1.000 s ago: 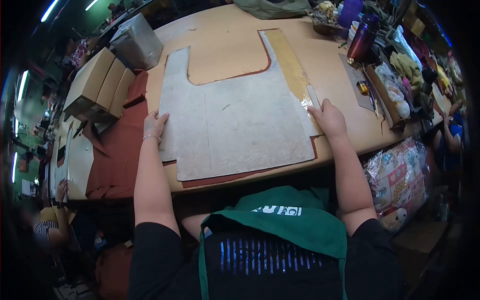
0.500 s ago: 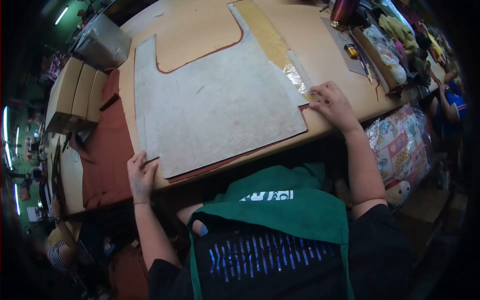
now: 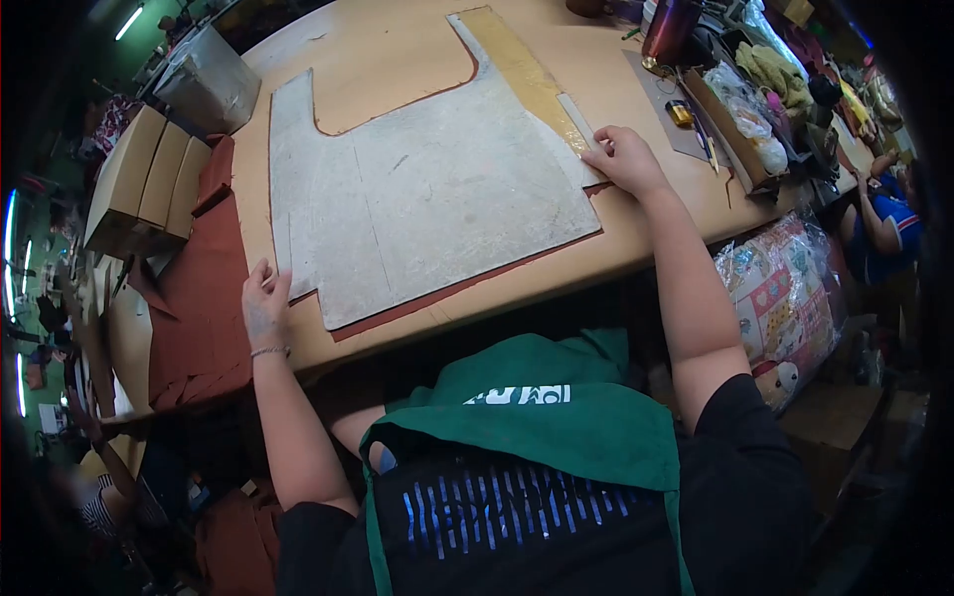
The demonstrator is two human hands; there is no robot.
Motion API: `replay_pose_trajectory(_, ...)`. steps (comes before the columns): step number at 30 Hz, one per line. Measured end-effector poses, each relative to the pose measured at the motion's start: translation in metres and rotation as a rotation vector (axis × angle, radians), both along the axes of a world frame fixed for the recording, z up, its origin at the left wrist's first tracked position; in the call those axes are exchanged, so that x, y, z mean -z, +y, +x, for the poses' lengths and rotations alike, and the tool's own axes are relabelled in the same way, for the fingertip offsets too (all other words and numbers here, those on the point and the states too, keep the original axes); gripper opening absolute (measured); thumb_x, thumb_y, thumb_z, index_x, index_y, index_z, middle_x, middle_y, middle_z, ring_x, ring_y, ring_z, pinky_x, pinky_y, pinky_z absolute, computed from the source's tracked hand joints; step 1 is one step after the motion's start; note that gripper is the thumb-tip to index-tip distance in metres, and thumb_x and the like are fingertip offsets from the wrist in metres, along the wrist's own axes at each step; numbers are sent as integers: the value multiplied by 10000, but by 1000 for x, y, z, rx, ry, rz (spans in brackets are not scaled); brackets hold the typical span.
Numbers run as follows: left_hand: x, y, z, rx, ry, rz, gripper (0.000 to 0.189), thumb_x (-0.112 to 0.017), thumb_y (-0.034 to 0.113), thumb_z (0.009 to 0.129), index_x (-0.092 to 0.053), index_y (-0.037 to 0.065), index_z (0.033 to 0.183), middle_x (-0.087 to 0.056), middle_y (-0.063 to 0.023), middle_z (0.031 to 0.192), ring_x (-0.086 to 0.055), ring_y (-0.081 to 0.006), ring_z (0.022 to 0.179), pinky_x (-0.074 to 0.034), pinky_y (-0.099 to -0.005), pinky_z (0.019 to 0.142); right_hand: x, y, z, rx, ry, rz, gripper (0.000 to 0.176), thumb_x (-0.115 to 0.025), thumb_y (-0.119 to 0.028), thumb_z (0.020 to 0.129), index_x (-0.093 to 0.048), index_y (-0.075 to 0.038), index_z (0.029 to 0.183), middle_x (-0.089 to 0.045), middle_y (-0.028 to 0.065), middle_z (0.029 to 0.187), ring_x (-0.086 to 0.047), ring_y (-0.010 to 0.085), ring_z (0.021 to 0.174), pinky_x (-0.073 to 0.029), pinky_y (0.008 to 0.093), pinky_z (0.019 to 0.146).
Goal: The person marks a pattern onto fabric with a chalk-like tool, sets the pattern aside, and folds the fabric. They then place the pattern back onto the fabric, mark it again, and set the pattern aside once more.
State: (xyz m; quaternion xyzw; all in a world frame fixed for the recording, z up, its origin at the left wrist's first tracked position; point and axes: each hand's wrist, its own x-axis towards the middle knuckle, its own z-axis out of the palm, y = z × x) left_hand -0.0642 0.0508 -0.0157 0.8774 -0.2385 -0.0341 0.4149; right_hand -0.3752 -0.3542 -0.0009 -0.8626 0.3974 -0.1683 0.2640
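Observation:
A large grey template [image 3: 427,199] with a deep cutout lies on the tan table, and a yellowish taped strip [image 3: 527,74] runs down its right arm. Reddish-brown material [image 3: 437,307] shows as a thin border under its front edge. My left hand [image 3: 265,301] is beside the template's lower left corner, fingers bent and apart, holding nothing visible. At the right edge, by the end of the taped strip, my right hand [image 3: 628,164] pinches the template's margin with thumb and curled fingers.
Brown boxes [image 3: 144,179] and reddish-brown fabric [image 3: 204,288] are on the left, with a wrapped block [image 3: 207,79] behind. A cardboard tray [image 3: 730,129], yellow tape measure [image 3: 680,113] and dark red bottle [image 3: 671,32] stand right. Other people [image 3: 879,223] appear at both sides.
My right hand has shifted left and up, its fingers closing at the template's right edge. My left hand has moved slightly left and up, off the corner. Less reddish-brown border shows round the cutout.

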Motion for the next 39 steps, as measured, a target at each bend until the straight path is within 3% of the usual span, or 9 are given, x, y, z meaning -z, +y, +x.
replay_pose_trajectory(7,-21,-23,-1,-31,221,-30,420,-683,75,680,-511,-83,1030,-577,-84,899,-544,-114,750,-458,-233,662,7,-4,6,64,10,78,437,-713,-285,672,-541,-18,973,-598,156,849,-590,235,771,-462,316,686)
replay_pose_trajectory(14,4,-9,23,126,302,-232,486,-628,-6,702,-392,-54,1124,-570,-107,908,-554,-126,773,-466,-238,695,-1,-3,7,67,73,35,429,-720,-304,664,-537,-35,943,-593,147,836,-586,233,750,-459,315,662)
replay_pose_trajectory(16,-5,-11,16,133,332,-188,519,-613,-17,709,-356,-57,1159,-569,-109,911,-556,-123,782,-463,-232,702,2,-4,6,61,52,4,388,-718,-271,679,-532,-43,932,-541,77,744,-526,166,668,-444,285,610)
replay_pose_trajectory(21,-14,-16,8,147,212,-56,480,-586,-14,712,-402,-62,1153,-567,-134,961,-559,-164,858,-456,-261,738,21,-17,1,17,-71,93,432,-732,-296,649,-527,-32,922,-573,125,763,-559,216,689,-441,329,630)
replay_pose_trajectory(23,-22,-18,5,237,179,-22,522,-599,-2,714,-400,-49,1194,-560,-121,1018,-547,-161,896,-441,-267,773,5,4,8,18,-281,477,339,-648,-161,753,-455,3,978,-557,140,755,-581,187,628,-518,303,478)
replay_pose_trajectory(27,-9,-15,17,146,-69,240,526,-661,54,682,-461,-37,1160,-564,-86,936,-549,-140,820,-448,-252,740,14,-14,4,-76,-123,291,293,-610,-130,783,-443,4,982,-533,112,722,-564,161,567,-528,281,433)
replay_pose_trajectory(34,4,-13,24,131,55,53,528,-684,49,640,-483,-60,1116,-533,-63,882,-508,-112,750,-450,-229,694,19,-22,3,-79,-12,94,281,-605,-140,789,-454,-3,982,-444,57,718,-535,138,577,-540,282,442)
replay_pose_trajectory(36,2,-12,22,141,33,99,527,-674,34,642,-473,-58,1121,-527,-61,903,-501,-115,774,-443,-227,717,18,-19,2,-62,-33,149,281,-600,-136,791,-452,-4,990,-432,57,731,-523,135,563,-549,291,443)
replay_pose_trajectory(39,4,-9,15,144,154,-179,531,-659,11,643,-456,-45,1131,-513,-56,948,-489,-123,828,-428,-231,761,13,-12,5,-35,-100,258,278,-603,-140,790,-460,-12,991,-429,50,721,-497,125,559,-529,278,451)
